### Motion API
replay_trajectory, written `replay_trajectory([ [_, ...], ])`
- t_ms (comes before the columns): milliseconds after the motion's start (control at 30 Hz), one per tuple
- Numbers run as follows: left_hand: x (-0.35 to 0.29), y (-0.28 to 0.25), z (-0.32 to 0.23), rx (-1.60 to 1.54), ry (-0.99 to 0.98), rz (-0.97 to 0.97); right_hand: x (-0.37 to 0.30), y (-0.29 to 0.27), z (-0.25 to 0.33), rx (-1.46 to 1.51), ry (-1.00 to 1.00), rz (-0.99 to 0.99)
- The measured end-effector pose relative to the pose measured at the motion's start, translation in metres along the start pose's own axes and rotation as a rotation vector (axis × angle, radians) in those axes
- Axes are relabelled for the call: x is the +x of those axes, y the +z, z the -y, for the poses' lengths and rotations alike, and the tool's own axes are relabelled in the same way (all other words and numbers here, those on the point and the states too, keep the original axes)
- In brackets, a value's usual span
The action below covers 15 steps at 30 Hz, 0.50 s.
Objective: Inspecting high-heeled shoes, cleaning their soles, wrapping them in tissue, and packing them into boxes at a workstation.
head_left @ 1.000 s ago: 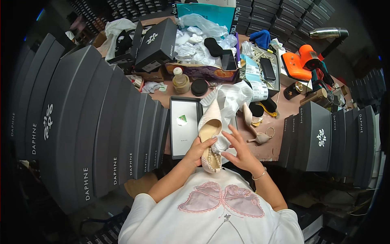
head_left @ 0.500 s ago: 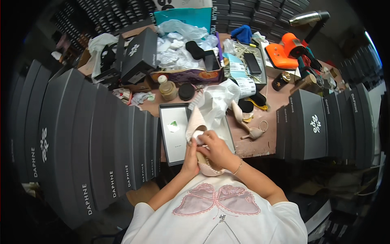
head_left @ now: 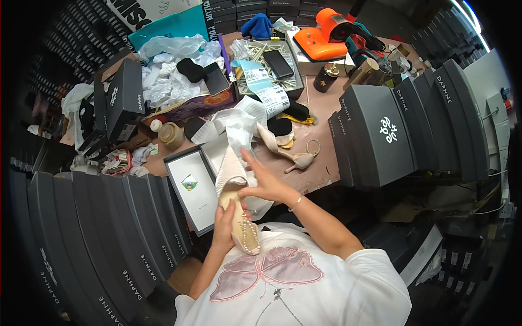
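A pale pink pointed shoe with a pearl strap rests in my left hand, which is closed round its side. Its toe points away from me and its beige insole faces up. My right hand is beside the shoe's opening, fingers stretched and spread, thumb close to the shoe's edge. I cannot tell whether that thumb touches it. Underneath is an open shoebox with a white inside. White tissue paper spills over its far end. The matching shoe lies on its side to the right.
Dark shoeboxes stand in a row at left, and more boxes at right. Beyond are a carton of white paper wads, a glue jar, a black phone, a dark jar and an orange device.
My view has swung to the right. My right hand has come out of the shoe's opening and its fingers have spread. The left hand has shifted its hold toward the shoe's middle.
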State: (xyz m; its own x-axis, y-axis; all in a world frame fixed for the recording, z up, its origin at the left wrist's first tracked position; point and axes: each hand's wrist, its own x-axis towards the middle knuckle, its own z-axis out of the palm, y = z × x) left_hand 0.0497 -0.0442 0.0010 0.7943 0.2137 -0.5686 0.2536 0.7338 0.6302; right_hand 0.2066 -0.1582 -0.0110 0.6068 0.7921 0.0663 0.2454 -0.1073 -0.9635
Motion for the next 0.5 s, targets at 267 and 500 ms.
replay_trajectory([
  [267, 0.101, -0.169, -0.016, 0.362, 0.230, -0.330, -0.086, -0.102, -0.172, 0.049, 0.489, -0.568],
  [500, 0.047, -0.017, -0.023, 0.834, 0.402, -0.042, -0.071, -0.068, -0.063, -0.672, 0.134, -0.447],
])
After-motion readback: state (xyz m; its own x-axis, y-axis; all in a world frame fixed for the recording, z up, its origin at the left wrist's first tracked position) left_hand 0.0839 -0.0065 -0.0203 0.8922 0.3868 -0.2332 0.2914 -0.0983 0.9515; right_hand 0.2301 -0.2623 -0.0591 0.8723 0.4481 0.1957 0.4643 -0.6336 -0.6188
